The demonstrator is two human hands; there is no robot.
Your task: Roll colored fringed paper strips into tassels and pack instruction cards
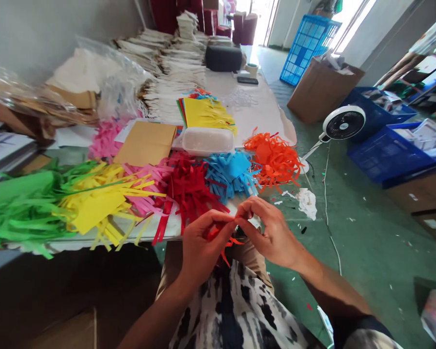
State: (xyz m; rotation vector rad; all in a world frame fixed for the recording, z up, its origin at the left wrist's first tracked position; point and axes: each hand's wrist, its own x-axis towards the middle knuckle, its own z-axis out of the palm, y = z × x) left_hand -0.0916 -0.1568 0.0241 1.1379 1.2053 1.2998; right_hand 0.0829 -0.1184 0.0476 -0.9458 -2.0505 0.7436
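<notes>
The left hand and the right hand met in front of the person's body, both curled and nearly closed, with the fingertips of each drawn in toward the other. Between them they pinched a small bunch of thin red paper strips, whose ends hung below the grip and stuck out to the right; how each finger lay on the paper was too small to tell. The bunch sat just off the near edge of a long white-covered table, above the person's black-and-white patterned clothing.

Just beyond the hands, a heap of fringed red paper lay on the table, with a fringed blue heap and a fringed orange heap to its right. To its left lay fringed pink paper, fringed yellow paper and fringed green paper. Behind these stood a translucent plastic tub beside a brown paper sheet, and further along lay a fanned stack of yellow paper. To the right, a small white fan stood beside the table, above a green floor.
</notes>
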